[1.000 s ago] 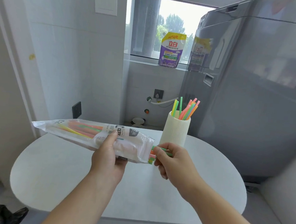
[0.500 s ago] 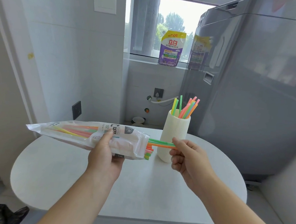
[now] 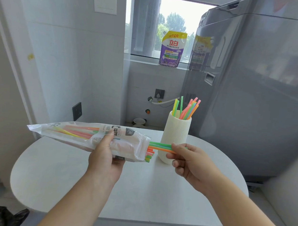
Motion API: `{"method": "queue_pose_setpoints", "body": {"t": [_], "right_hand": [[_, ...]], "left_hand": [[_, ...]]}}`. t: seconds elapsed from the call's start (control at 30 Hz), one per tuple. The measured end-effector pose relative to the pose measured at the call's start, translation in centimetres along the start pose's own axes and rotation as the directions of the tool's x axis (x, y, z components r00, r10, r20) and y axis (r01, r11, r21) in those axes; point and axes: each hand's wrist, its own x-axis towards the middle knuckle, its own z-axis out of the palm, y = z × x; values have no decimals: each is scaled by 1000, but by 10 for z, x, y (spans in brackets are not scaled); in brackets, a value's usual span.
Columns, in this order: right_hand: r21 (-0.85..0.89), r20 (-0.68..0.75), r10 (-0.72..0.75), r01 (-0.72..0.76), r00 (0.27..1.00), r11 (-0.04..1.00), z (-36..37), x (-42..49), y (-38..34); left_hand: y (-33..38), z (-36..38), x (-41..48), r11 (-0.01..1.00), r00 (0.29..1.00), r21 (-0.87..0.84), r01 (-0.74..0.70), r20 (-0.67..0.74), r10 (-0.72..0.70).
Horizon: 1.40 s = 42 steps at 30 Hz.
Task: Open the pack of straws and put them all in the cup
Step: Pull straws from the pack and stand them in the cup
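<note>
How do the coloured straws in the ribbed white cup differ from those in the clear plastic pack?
The cup straws stand near upright; the pack straws lie roughly level. No hand touches the cup straws; the left hand holds the clear plastic pack and the right hand pinches a few pack straws. Both sets are multicoloured.

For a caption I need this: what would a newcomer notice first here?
First, the clear plastic pack of bright straws, held above the white oval table by the left hand, while the right hand pinches a few green and orange straws at its open end. Behind them, the ribbed cream cup stands on the table with coloured straws already in it.
</note>
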Motion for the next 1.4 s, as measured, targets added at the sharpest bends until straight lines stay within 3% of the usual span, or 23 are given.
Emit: {"method": "queue_pose_setpoints", "body": {"t": [0.4, 0.47, 0.53, 0.63, 0.73, 0.83, 1.03, 1.23, 1.4], "right_hand": [[-139, -60, -96, 87, 994, 986, -4, 0, -2], [-45, -122, -109, 104, 986, 994, -4, 0, -3], [165, -163, -84, 111, 983, 980, -3, 0, -5], [497, -133, -17, 82, 991, 864, 8, -2, -1], [582, -64, 7, 32, 998, 812, 27, -5, 11], [553, -34, 16, 5, 999, 833, 36, -6, 15], [457, -189, 30, 61, 982, 888, 34, 0, 14], [239, -235, -219, 275, 947, 931, 22, 1, -5], [-32, -279, -456, 466, 845, 884, -7, -10, -52]], "left_hand": [[-1, 0, 0, 1000, 1000, -3, 7, -2, -7], [0, -1, 0, 1000, 1000, -8, 2, -1, -2], [0, 0, 0, 1000, 1000, -12, 3, 4, -3], [-1, 0, -1, 1000, 1000, -16, 12, -6, -12], [-3, 1, -2, 1000, 1000, -17, 20, -18, -20], [-4, 1, -3, 1000, 1000, -13, 25, -14, -25], [-5, 1, -3, 999, 999, -3, 32, -7, -32], [-6, 2, -4, 998, 998, -16, 56, 11, -56], [4, 1, 0, 994, 998, -80, 70, 12, -69]]}}
